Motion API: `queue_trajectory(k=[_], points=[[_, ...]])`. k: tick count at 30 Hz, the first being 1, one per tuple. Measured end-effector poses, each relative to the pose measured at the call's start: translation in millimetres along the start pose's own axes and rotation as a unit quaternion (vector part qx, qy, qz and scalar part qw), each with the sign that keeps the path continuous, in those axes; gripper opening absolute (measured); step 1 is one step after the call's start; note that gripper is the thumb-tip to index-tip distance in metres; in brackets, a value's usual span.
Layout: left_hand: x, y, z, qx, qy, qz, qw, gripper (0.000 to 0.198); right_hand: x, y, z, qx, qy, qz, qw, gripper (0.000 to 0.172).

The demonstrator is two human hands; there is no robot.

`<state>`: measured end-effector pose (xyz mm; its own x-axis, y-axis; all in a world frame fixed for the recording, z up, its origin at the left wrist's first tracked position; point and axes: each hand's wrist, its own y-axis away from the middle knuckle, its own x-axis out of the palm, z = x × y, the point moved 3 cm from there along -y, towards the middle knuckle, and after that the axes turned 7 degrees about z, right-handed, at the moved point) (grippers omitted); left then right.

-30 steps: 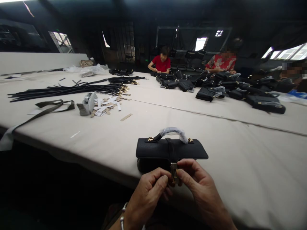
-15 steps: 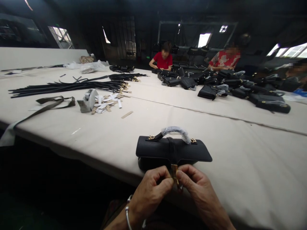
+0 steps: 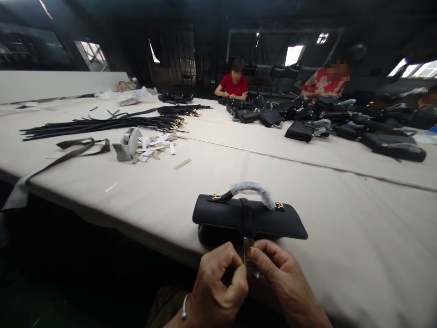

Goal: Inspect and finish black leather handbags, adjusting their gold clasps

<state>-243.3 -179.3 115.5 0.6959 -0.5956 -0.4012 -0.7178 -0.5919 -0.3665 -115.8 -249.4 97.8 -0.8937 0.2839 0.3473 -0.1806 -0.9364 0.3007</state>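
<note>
A black handbag point(image 3: 221, 215) sits at the table's near edge, its flap towards me and its top handle point(image 3: 254, 187) wrapped in clear plastic. From the front strap hangs a shiny gold-toned metal clasp point(image 3: 248, 248). My right hand point(image 3: 285, 275) pinches the clasp from the right between thumb and fingers. Close against its left side, my left hand point(image 3: 221, 284) is closed with thumb and forefinger pressed together. Whatever those fingers hold is hidden. A small shiny piece shows below the clasp, too blurred to name.
Left of the bag are a tape dispenser point(image 3: 128, 145), scattered paper strips point(image 3: 155, 146), a dark fabric strap point(image 3: 73, 148) and a bundle of black straps point(image 3: 102, 125). Many black handbags point(image 3: 297, 130) are piled at the back right. Co-workers point(image 3: 234, 84) sit across the table.
My left hand has turned and drawn slightly down, its fingers more tightly closed. My right hand stays at the clasp. The view has shifted slightly.
</note>
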Motion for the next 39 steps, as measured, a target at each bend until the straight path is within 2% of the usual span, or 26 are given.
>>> queue_trajectory(k=[2, 4, 8, 12, 15, 16, 17, 18, 19, 21, 22, 24, 26, 29, 31, 33, 36, 39], points=[[-1.1, -1.2, -7.3, 0.109, -0.096, -0.038, 0.989, 0.020, -2.3, -1.6, -0.4, -0.003, 0.027, -0.024, 0.999, 0.041], [-0.7, -2.3, -11.7, 0.161, -0.154, -0.049, 0.974, 0.020, -4.7, -3.2, -0.9, -0.011, 0.060, -0.055, 0.997, 0.044], [0.5, -3.4, -14.4, 0.149, -0.151, -0.021, 0.977, 0.020, -5.2, -6.1, -3.9, -0.006, 0.087, -0.074, 0.993, 0.045], [3.6, 0.0, -18.4, 0.206, -0.207, -0.028, 0.956, 0.019, -5.8, -6.8, -5.5, 0.008, 0.098, -0.055, 0.994, 0.043], [4.7, 0.8, -16.2, 0.209, -0.220, -0.032, 0.952, 0.019, -10.7, 1.8, -0.4, -0.046, 0.205, -0.078, 0.975, 0.039], [4.2, 0.8, -15.0, 0.202, -0.211, -0.034, 0.956, 0.020, -12.1, 7.3, 3.7, -0.095, 0.272, -0.100, 0.952, 0.034], [3.2, 0.9, -13.9, 0.197, -0.195, -0.041, 0.960, 0.020, -12.2, 13.8, 8.6, -0.162, 0.342, -0.118, 0.918, 0.026], [1.9, 1.0, -13.0, 0.192, -0.176, -0.050, 0.964, 0.021, -10.5, 21.0, 13.6, -0.235, 0.407, -0.126, 0.874, 0.014], [1.0, 1.2, -12.7, 0.190, -0.159, -0.054, 0.967, 0.021, -7.5, 27.6, 17.9, -0.302, 0.461, -0.122, 0.826, 0.009], [0.9, 1.8, -13.7, 0.198, -0.152, -0.040, 0.968, 0.018, 0.1, 36.4, 24.7, -0.393, 0.534, -0.082, 0.744, 0.031], [1.7, 2.3, -15.0, 0.206, -0.163, -0.026, 0.964, 0.016, 3.8, 37.9, 27.6, -0.415, 0.558, -0.048, 0.717, 0.036], [3.4, 4.1, -17.8, 0.226, -0.195, 0.001, 0.954, 0.015, 8.9, 36.6, 33.8, -0.423, 0.586, 0.013, 0.692, 0.035], [2.6, 6.6, -18.9, 0.232, -0.204, 0.010, 0.951, 0.015, 10.0, 33.4, 39.6, -0.408, 0.586, 0.050, 0.698, 0.030], [-4.4, 9.3, -14.2, 0.176, -0.139, 0.002, 0.974, 0.016, 4.0, 29.3, 43.5, -0.347, 0.538, 0.032, 0.767, 0.024], [-10.3, 8.9, -6.8, 0.088, -0.060, -0.011, 0.994, 0.018, -0.3, 28.1, 42.0, -0.311, 0.483, 0.004, 0.819, 0.014], [-11.7, 5.9, 2.1, -0.032, 0.039, 0.012, 0.999, 0.025, -1.4, 26.8, 38.9, -0.294, 0.430, -0.010, 0.854, 0.009], [-3.0, -0.2, 10.2, -0.189, 0.199, 0.106, 0.956, 0.037, 3.2, 22.4, 34.0, -0.300, 0.409, 0.008, 0.862, 0.009], [6.2, -5.6, 13.6, -0.248, 0.270, 0.145, 0.919, 0.041, 7.9, 20.7, 31.2, -0.317, 0.438, 0.018, 0.841, 0.011]])
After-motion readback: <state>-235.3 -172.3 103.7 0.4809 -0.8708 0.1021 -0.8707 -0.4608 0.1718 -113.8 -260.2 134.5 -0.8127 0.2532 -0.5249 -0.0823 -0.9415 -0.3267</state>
